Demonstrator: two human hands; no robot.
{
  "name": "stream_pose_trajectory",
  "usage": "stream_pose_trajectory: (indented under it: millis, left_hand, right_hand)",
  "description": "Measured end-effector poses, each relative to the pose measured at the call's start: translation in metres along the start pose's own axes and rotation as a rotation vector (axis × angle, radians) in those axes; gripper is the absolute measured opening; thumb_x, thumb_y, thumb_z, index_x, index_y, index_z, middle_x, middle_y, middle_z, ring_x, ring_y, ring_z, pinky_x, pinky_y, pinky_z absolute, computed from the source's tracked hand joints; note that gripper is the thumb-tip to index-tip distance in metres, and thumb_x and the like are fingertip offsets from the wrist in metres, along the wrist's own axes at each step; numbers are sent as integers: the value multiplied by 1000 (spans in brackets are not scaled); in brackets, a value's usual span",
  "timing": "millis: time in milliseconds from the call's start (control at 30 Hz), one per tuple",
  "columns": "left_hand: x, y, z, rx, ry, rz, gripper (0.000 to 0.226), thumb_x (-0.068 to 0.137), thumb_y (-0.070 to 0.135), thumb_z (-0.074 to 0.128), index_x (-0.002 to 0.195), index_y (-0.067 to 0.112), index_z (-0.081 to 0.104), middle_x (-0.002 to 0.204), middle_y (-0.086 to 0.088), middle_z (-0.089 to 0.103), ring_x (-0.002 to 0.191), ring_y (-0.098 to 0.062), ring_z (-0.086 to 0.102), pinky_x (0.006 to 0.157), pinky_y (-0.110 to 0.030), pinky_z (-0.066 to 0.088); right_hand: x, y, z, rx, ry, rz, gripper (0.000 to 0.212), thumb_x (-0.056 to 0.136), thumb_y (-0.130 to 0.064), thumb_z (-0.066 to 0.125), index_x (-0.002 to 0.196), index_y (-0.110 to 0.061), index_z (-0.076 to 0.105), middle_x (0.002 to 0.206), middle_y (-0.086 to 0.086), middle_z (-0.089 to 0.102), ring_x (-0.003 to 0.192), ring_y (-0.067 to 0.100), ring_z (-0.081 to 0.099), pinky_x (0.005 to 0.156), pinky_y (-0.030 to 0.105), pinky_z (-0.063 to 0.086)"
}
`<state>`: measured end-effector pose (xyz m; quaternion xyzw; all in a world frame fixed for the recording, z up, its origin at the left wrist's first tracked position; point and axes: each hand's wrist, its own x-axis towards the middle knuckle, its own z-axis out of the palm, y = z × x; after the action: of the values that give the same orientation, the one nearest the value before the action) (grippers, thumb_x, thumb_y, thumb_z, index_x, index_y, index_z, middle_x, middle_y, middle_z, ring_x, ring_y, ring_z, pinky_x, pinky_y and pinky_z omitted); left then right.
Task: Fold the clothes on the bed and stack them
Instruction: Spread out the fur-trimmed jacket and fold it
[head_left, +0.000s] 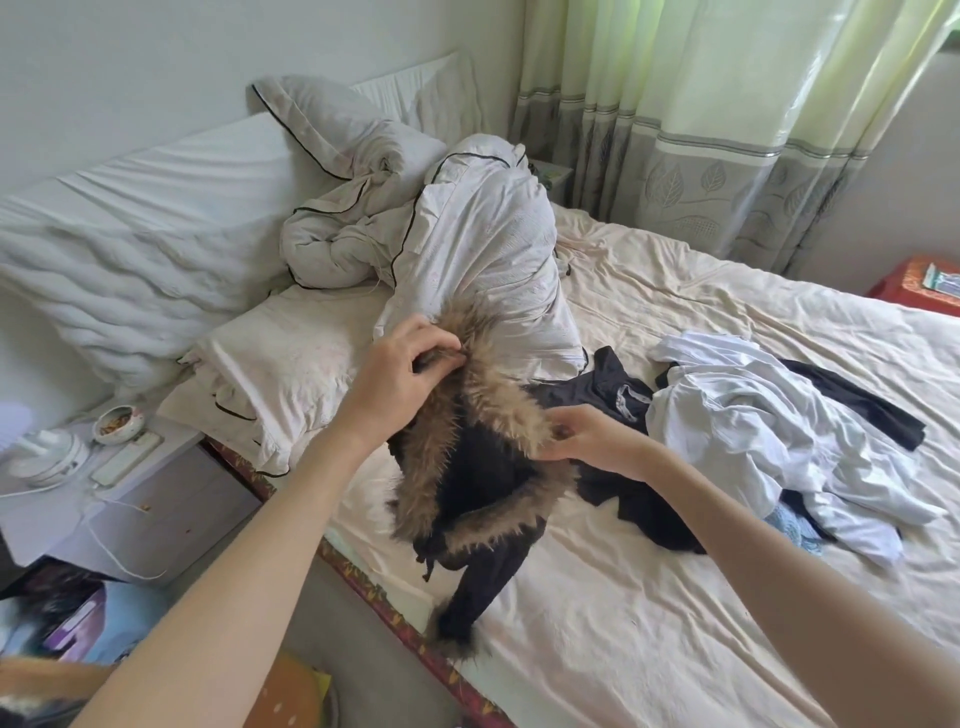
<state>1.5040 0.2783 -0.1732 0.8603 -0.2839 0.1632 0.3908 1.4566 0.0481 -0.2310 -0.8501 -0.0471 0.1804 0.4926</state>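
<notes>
Right now I have both hands on the black jacket (483, 467) with the tan fur trim, lifted partly off the bed (649, 623) near its left edge, one fur-cuffed sleeve trailing down onto the sheet. My left hand (400, 374) pinches the fur collar at the top, fingers curled into the pile, and my right hand (592, 436) pinches the trim lower on the other side, thumb and fingers closed on it.

I judge this piece to be the bulkiest of the lot: soft, floppy, with some weight in the lining, and the fur is springy enough that a fold will want to puff open again. The fur itself is a poor place to pull hard, since it slides and sheds; I would shift the hold to the shoulder seams, lay the jacket flat on the open sheet in front of me, then bring the sleeves in.

To the right, close against the jacket, lie more dark clothes (618, 389) and a crumpled heap of white clothes (769, 421), thin and light, none folded yet. A bundled quilt (467, 228) sits behind, by the pillow (270, 374).
</notes>
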Motion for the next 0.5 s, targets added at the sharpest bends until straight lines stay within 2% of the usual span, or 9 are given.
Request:
stream_pose_trajectory:
  millis: [33, 100, 200, 267, 367, 500]
  left_hand:
    - [-1, -4, -4, 24, 2, -8, 9, 81, 6, 71, 90, 6, 72, 80, 14, 50, 68, -11, 50, 67, -7, 37]
    - [-4, -10, -9, 74, 9, -25, 9, 80, 8, 72, 90, 7, 72, 79, 7, 52, 67, -17, 53, 65, -10, 38]
    - [-10, -12, -9, 109, 17, -55, 10, 80, 11, 73, 90, 8, 72, 83, -2, 56, 70, -21, 57, 66, -20, 42]
    - [-13, -9, -6, 117, 21, -77, 11, 81, 15, 73, 91, 9, 71, 84, -1, 57, 70, -19, 57, 67, -21, 43]
    - [-15, -3, -5, 103, 22, -132, 14, 82, 22, 72, 91, 12, 68, 84, 5, 53, 70, -11, 53, 67, -9, 39]
    - [-17, 5, -12, 44, -71, -227, 17, 87, 29, 65, 104, 24, 62, 101, 10, 54, 92, -3, 51, 76, 4, 33]
  right_hand:
    - [1, -2, -2, -23, 72, -54, 30, 81, -8, 72, 65, -19, 50, 59, -14, 43, 53, -3, 38, 55, 12, 30]
    - [-2, -3, -6, -41, 246, -154, 38, 78, -8, 75, 63, -15, 42, 59, -10, 34, 53, 2, 30, 52, 15, 26]
    - [-7, -3, -10, -133, 404, -199, 33, 79, -20, 75, 74, -2, 48, 62, 2, 41, 58, 12, 34, 56, 27, 27]
    - [-10, -5, -14, -241, 497, -210, 36, 80, -27, 73, 76, -3, 46, 61, 2, 43, 57, 16, 37, 55, 32, 28]
    - [-12, -13, -25, -330, 612, -184, 38, 82, -34, 69, 78, -4, 45, 60, 4, 48, 59, 25, 45, 55, 35, 30]
    - [-16, -15, -54, -284, 588, -69, 45, 79, -50, 68, 90, -11, 48, 73, 1, 54, 66, 20, 51, 59, 35, 38]
